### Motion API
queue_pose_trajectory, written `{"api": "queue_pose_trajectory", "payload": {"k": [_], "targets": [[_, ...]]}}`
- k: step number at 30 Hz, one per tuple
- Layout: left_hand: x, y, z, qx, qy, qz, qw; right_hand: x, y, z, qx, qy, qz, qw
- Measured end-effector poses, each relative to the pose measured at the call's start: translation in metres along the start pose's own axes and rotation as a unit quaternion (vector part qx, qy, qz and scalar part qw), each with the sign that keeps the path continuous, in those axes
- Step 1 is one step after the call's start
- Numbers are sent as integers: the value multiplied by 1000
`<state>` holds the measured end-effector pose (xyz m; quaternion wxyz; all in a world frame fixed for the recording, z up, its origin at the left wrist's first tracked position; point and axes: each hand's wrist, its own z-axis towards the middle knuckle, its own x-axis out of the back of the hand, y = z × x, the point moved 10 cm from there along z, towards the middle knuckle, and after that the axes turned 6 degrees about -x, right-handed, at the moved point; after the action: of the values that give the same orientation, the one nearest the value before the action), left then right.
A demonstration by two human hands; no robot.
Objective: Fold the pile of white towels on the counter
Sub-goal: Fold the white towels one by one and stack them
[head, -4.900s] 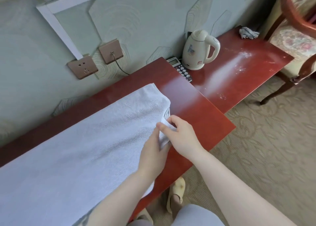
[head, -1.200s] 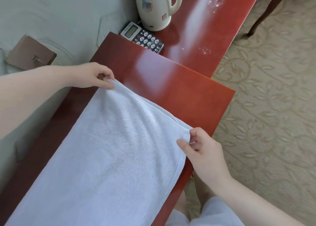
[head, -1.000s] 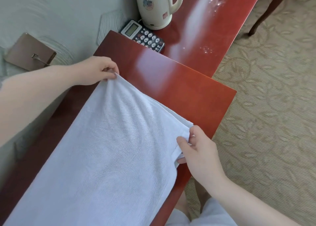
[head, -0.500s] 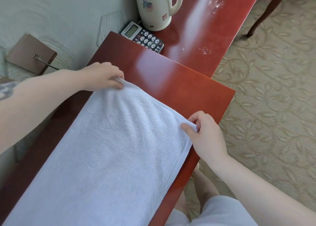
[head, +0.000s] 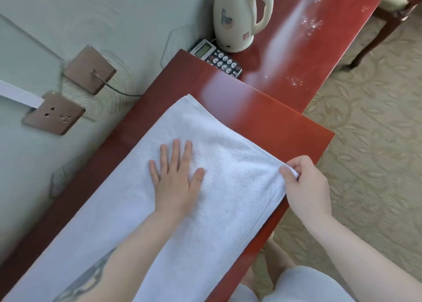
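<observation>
White towel (head: pixel 219 187) lies spread lengthwise along the red counter (head: pixel 269 119), its far end lying flat ahead of both hands and its near length running back under the forearms. Left hand (head: pixel 175 183) rests palm-down on the middle of the cloth, fingers straight and slightly spread, pressing it flat. Right hand (head: pixel 306 185) sits at the towel's near corner by the counter's outer edge, thumb and curled fingers pinching the hem. Beyond the fingertips of the left hand, past the towel's far end, a desk phone (head: pixel 217 57) lies on a lower stretch of counter, touching or just beside a cream electric kettle (head: pixel 237 18). To the left of the left hand, two brown wall sockets (head: pixel 89 69) sit on the pale green wall. Right of the right hand is patterned carpet (head: pixel 376 141).
</observation>
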<state>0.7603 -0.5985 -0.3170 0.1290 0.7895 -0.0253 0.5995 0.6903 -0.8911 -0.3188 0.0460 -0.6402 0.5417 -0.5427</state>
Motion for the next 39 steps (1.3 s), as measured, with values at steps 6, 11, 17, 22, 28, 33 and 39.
{"api": "queue_pose_trajectory", "payload": {"k": [6,11,17,22,28,33,39], "targets": [[-4,-10,23,-8,10,-5,1000,9,-6,7,-2,13,-7,1000],[23,-19,18,32,84,-223,971,-8,-40,13,61,-45,-113,991],[38,59,-20,71,112,-446,885,0,-76,-12,197,75,-196,958],[-8,113,-20,208,-110,-675,699,-8,-94,-54,293,37,-79,952],[-4,86,-16,202,-83,-662,717,-9,-70,-60,216,-5,84,973],[-12,94,-19,203,-106,-703,674,-9,-67,-61,263,-75,115,955],[-16,118,-32,181,-126,-777,590,-14,-64,-48,215,-99,151,960]]}}
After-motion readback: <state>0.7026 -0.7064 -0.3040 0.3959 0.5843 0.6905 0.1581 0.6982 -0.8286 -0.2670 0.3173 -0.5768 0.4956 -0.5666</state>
